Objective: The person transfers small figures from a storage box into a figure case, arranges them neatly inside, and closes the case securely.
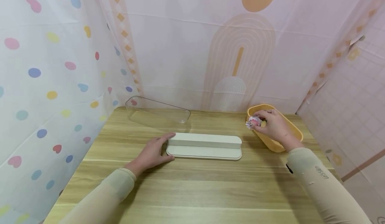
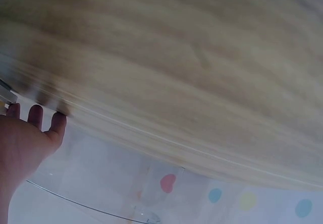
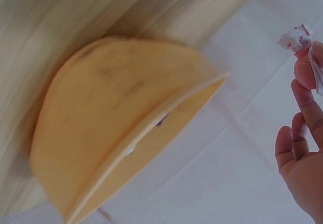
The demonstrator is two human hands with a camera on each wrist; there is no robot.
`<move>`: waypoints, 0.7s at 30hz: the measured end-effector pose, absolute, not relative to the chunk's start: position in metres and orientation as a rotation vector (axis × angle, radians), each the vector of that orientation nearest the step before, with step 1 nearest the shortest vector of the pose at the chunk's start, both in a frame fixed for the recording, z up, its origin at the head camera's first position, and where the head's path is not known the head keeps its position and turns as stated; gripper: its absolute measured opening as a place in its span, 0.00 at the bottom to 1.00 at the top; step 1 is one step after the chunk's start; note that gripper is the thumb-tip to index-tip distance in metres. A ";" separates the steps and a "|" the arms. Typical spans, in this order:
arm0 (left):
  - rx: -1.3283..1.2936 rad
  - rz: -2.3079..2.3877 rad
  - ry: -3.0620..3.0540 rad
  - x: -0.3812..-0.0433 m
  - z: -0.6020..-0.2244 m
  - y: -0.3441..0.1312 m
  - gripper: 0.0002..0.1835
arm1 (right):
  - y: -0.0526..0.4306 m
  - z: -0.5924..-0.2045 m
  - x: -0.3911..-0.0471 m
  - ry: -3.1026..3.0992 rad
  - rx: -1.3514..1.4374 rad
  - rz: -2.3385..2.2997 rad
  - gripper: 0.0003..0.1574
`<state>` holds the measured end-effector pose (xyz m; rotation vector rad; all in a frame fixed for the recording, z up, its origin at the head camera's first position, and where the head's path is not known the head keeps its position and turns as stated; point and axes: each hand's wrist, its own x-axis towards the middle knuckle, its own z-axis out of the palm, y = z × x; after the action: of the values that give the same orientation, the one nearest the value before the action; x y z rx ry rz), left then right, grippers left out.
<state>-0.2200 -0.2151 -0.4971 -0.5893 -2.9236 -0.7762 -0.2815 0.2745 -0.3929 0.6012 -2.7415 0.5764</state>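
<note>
A cream-white base (image 1: 204, 152) with a raised step along its back lies on the wooden table. My left hand (image 1: 151, 153) is at its left end, thumb near the front corner and a fingertip touching the back corner. Above the rim of a yellow-orange bin (image 1: 272, 144), my right hand (image 1: 275, 126) pinches a small wrapped candy (image 1: 253, 122). Its pink and white crinkled wrapper (image 3: 297, 38) shows in the right wrist view. A few small dark and white items show inside the bin there, too little visible to identify.
A clear plastic box (image 1: 159, 117) stands behind the base, at the back left of the table (image 1: 192, 190). Patterned curtains (image 1: 177, 50) hang close behind the table and at both sides.
</note>
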 end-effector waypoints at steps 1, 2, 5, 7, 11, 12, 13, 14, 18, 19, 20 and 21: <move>-0.589 -0.778 -2.924 -0.220 -0.497 -0.215 0.52 | 0.270 -0.394 -0.281 -2.727 0.616 0.572 0.22; -0.587 -0.778 -2.924 -0.220 -0.497 -0.215 0.52 | 0.266 -0.395 -0.281 -2.717 0.629 0.577 0.22; -0.586 -0.776 -2.924 -0.220 -0.498 -0.215 0.52 | 0.251 -0.397 -0.282 -2.683 0.665 0.595 0.23; -0.589 -0.775 -2.920 -0.220 -0.498 -0.215 0.52 | 0.241 -0.397 -0.281 -2.660 0.698 0.620 0.23; -0.593 -0.771 -2.919 -0.220 -0.499 -0.215 0.52 | 0.223 -0.399 -0.281 -2.618 0.774 0.629 0.24; -0.593 -0.771 -2.919 -0.220 -0.499 -0.215 0.52 | 0.218 -0.400 -0.281 -2.611 0.793 0.632 0.24; -0.593 -0.769 -2.920 -0.220 -0.499 -0.215 0.52 | 0.213 -0.400 -0.281 -2.604 0.815 0.631 0.24; -0.594 -0.768 -2.922 -0.220 -0.500 -0.215 0.52 | 0.208 -0.401 -0.281 -2.603 0.831 0.633 0.24; -0.598 -0.769 -2.918 -0.221 -0.501 -0.215 0.52 | 0.190 -0.402 -0.280 -2.628 0.862 0.653 0.23; -0.599 -0.771 -2.916 -0.221 -0.501 -0.216 0.52 | 0.185 -0.402 -0.280 -2.640 0.867 0.654 0.23; -0.600 -0.773 -2.915 -0.221 -0.501 -0.216 0.52 | 0.181 -0.402 -0.279 -2.654 0.873 0.652 0.23; -0.601 -0.774 -2.913 -0.221 -0.501 -0.216 0.52 | 0.177 -0.402 -0.279 -2.665 0.875 0.649 0.23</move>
<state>-0.2210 -0.2159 -0.5009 -0.6009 -2.9132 -0.7735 -0.2788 0.1775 -0.4020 0.8747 -2.6649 0.6487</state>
